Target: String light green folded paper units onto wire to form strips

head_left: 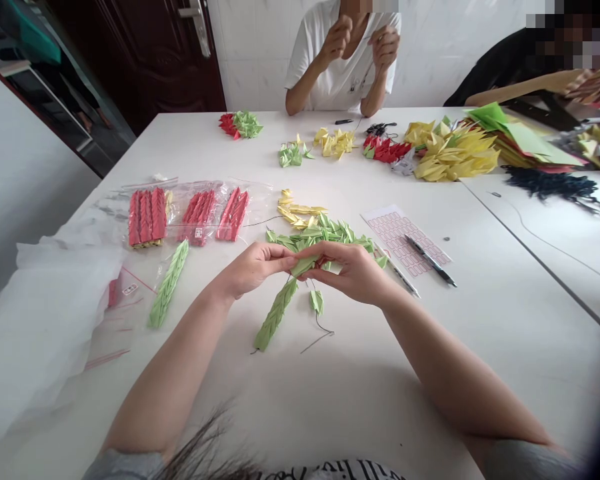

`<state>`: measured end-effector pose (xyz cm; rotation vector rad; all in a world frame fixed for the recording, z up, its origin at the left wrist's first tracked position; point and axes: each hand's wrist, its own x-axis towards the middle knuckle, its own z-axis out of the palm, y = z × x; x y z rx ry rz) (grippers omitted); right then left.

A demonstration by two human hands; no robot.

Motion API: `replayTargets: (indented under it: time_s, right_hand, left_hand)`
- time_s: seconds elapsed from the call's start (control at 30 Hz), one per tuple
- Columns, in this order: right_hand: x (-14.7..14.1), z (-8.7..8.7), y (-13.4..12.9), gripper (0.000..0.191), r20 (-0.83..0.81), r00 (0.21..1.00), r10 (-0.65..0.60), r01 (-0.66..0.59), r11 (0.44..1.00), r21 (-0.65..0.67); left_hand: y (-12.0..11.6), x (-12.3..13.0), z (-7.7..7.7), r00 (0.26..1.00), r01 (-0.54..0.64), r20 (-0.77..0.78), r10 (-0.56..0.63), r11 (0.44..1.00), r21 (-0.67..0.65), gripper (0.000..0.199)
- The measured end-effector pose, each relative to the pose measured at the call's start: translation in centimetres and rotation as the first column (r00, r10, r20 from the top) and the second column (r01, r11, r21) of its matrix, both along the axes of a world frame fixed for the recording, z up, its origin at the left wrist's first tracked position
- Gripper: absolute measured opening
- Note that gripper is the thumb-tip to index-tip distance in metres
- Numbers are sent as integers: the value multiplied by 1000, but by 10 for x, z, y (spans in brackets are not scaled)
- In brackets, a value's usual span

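Note:
Between the fingertips of my left hand (257, 267) and my right hand (347, 267) is a folded light green paper piece (304, 265); both hands pinch it. Below them a braided green paper strip (276, 317) slants toward me, its upper end close under my left fingers. A single green folded piece (317, 302) lies on a dark thread (323, 327) under my right hand. Just beyond my hands spreads a pile of green folded pieces (330, 232), partly hidden by my fingers. Yellow folded pieces (297, 212) lie behind that pile.
Clear bags with red braided strips (147, 217) and a green strip (169, 283) lie left. A label sheet (405, 240) with a black pen (430, 260) lies right. Across the white table (190, 153), a person in white (345, 60) raises both hands; yellow pieces (450, 153) are heaped right.

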<state>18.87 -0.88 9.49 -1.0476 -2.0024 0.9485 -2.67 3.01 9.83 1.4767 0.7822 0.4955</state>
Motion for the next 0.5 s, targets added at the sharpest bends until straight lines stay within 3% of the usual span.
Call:
replayTargets:
  time_s: [0.2,0.37,0.5]
  right_hand:
    - [2,3,0,24,-71,991,-113,110,993,-42]
    - [4,0,2,30,-231,965,-125,100,988,-115]
    - [7,-1,4,36,-305,941,-146,116,986,-117]
  left_hand:
    - [-4,6,-5,996,-64,-63,67,997,38,47]
    - [-3,5,-21,967,-99,-236,93,995,-14,65]
    - [-3,6,-23,966,-22,-260,-8,993,-114,71]
